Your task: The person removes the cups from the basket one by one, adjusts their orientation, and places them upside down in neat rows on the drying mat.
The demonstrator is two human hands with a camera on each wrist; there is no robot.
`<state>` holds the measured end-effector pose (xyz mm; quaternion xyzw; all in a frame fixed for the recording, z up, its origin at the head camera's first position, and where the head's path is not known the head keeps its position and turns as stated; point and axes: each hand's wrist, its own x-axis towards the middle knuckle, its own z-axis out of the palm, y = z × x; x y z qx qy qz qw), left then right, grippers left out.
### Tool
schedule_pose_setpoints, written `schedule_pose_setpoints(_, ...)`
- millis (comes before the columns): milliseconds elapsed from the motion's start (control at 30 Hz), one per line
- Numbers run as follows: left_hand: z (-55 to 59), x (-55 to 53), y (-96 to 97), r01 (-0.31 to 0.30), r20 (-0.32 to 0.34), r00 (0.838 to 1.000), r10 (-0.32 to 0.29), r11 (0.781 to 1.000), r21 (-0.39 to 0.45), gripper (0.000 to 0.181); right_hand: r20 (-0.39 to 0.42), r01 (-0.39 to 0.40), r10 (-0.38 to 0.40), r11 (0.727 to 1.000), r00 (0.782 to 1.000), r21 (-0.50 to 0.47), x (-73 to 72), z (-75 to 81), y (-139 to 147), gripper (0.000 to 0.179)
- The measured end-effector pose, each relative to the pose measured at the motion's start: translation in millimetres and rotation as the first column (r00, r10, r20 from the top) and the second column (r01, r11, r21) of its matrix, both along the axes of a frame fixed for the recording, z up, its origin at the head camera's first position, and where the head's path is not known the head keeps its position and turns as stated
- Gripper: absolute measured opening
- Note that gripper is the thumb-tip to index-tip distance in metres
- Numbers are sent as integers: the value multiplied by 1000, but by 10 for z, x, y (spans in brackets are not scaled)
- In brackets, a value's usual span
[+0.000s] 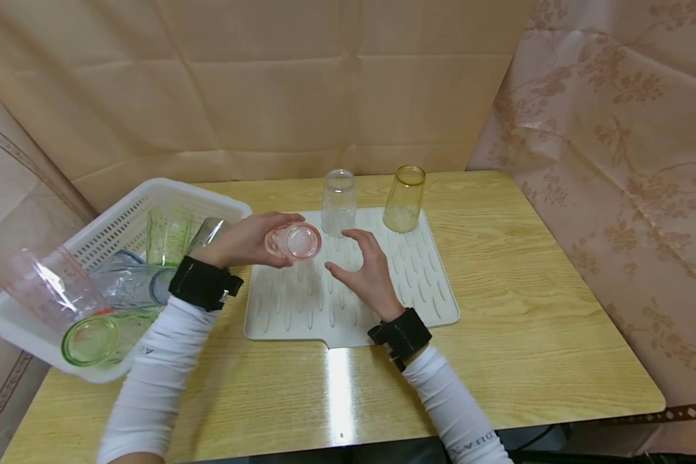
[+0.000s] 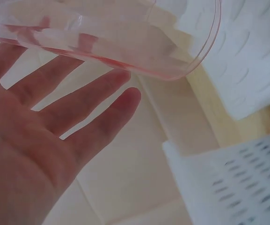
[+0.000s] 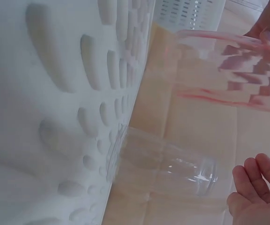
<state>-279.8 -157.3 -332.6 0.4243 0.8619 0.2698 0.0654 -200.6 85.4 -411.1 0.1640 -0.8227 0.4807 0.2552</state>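
Note:
My left hand (image 1: 254, 240) grips a pink drinking glass (image 1: 294, 241) above the left part of a white ridged drying mat (image 1: 290, 309). In the left wrist view the fingers (image 2: 85, 98) lie along the side of the glass. The right wrist view shows the pink glass (image 3: 219, 70) apart from the mat, its open end towards it. My right hand (image 1: 367, 274) is above the mat, thumb and fingers spread, holding nothing. Behind it a clear glass (image 1: 339, 206) stands upside down on the mat, and a yellow glass (image 1: 405, 200) stands likewise to its right.
A white perforated basket (image 1: 209, 193) sits at the left of the wooden table (image 1: 516, 309). Several glasses are in it, among them a pink one (image 1: 52, 283), green ones (image 1: 168, 235) and a bluish one (image 1: 129, 283). Cloth curtains (image 1: 267, 96) hang behind the table.

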Motion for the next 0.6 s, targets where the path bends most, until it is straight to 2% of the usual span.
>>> schedule_pose_setpoints(233, -148, 21, 65, -5, 9, 1000, 4, 998, 61, 75, -3, -55, 55, 998, 998, -30, 17, 27, -68, 65)
schedule_pose_setpoints(467, -289, 78, 120, -24, 110, 994, 14, 996, 91, 77, -21, -72, 71, 997, 997, -40, 2, 25, -120, 71)
schedule_pose_setpoints(600, -366, 87, 151, -13, 128, 992, -2, 993, 117, 76, -18, -85, 84, 995, 996, -54, -8, 24, -143, 73)
